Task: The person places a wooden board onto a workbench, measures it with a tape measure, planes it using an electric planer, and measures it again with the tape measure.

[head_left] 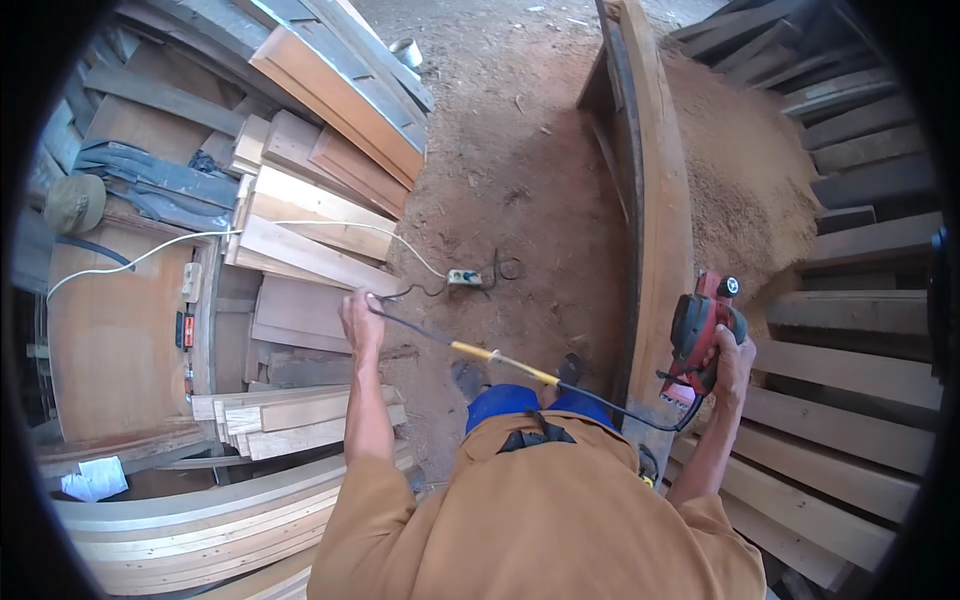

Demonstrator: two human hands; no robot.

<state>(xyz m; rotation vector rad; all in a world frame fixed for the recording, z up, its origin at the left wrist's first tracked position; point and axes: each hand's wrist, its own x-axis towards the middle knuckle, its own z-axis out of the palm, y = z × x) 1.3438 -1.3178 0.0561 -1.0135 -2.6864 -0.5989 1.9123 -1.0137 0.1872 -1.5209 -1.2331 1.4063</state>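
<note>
My right hand (735, 362) is wrapped round the handle of a red and black electric hand planer (693, 325), held over the right edge of a long upright wooden workpiece (660, 190). From the planer a black power cord (625, 410), with yellow tape along its middle, crosses in front of my body to my left hand (362, 320). The fingers of that hand are closed on the cord, out to my left. Beyond it, an extension socket (464, 277) lies on the dirt floor, with a plug in it and dark cord beside it.
A white cable (330, 223) runs from the socket over stacked boards (315, 240) on the left. Farther left stands a wooden bench (120, 340) with small tools. Sawdust (745, 170) is heaped behind the workpiece. Stacked timber (850, 365) lines the right side.
</note>
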